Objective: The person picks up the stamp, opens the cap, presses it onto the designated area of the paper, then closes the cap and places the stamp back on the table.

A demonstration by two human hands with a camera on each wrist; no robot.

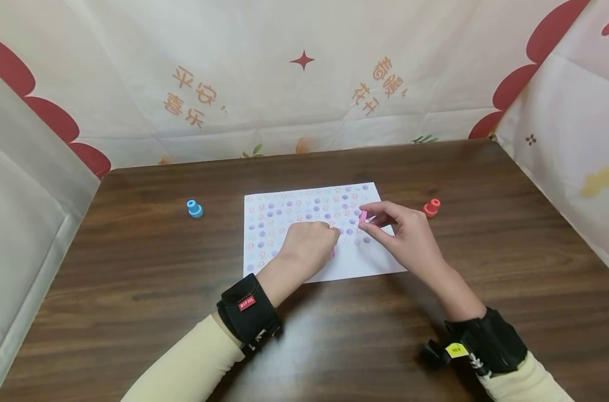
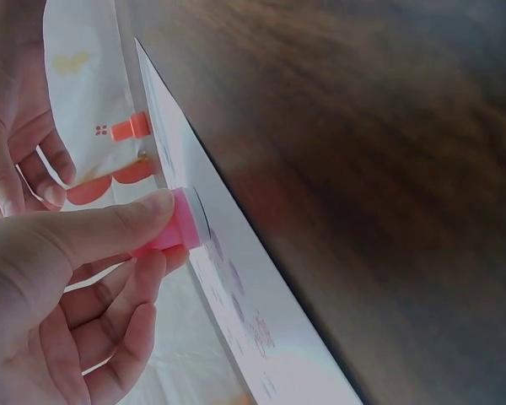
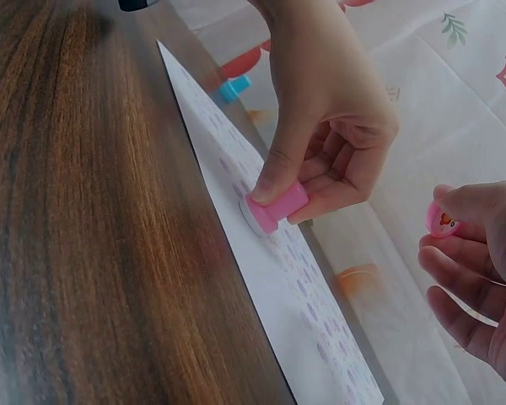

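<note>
My left hand pinches a pink self-inking stamp between thumb and fingers. The stamp's wide base sits right at the surface of the white sheet, over its lower right part; in the head view the hand hides most of it. Rows of small purple and pink-red prints cover much of the sheet. Over the sheet's right side, my right hand pinches a small round pink cap by its edges. A little picture shows on the cap's face in the right wrist view.
On the dark wooden table, a blue stamp stands left of the sheet. A red stamp stands to the right, just beyond the right hand. A white printed cloth hangs behind the table and along both sides.
</note>
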